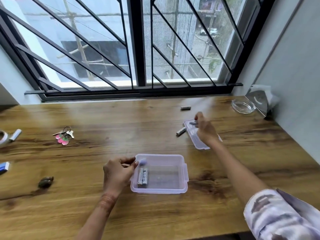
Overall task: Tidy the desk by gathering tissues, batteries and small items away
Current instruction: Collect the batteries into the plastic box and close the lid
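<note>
While the keys and a stray battery wait well off to the left of both hands, the left hand hovers at the near-left corner of the clear box, thumb and forefinger pinched on a small blurred battery just past the fingertips. Two batteries already lie side by side on the box floor, directly below those fingers. The good move, by the look of it: lower over the rim, then let go so it settles beside the pair rather than bouncing out. Across to the right, the right hand curls over the lid, fingers closed on what looks like another battery, though blur makes that uncertain. One more battery lies just left of those fingers, another beyond them.
</note>
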